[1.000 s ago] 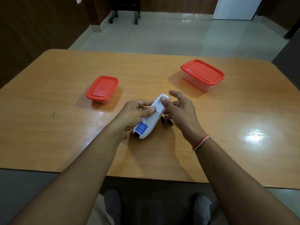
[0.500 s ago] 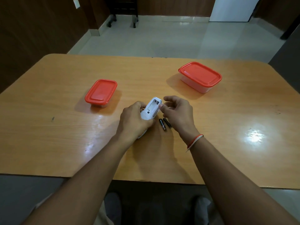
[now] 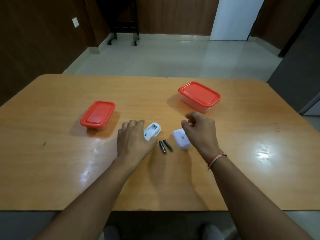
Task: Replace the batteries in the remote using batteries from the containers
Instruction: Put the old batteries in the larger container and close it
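The white remote lies on the wooden table with its empty battery compartment facing up. My left hand covers its near end and grips it between thumb and fingers. Two dark batteries lie side by side just right of the remote. Beyond them the white battery cover rests on the table. My right hand hovers over the cover's right edge with loosely curled fingers and holds nothing. A small red-lidded container stands at the left and a larger red-lidded container at the back right; both are closed.
The table's front edge runs just below my forearms. A thread band circles my right wrist. Beyond the table lie a tiled floor, a wheeled stand and a white door.
The cover has come off the remote and now lies on the table to the right. My right hand moved right with it and let it go. The remote was laid down flat.
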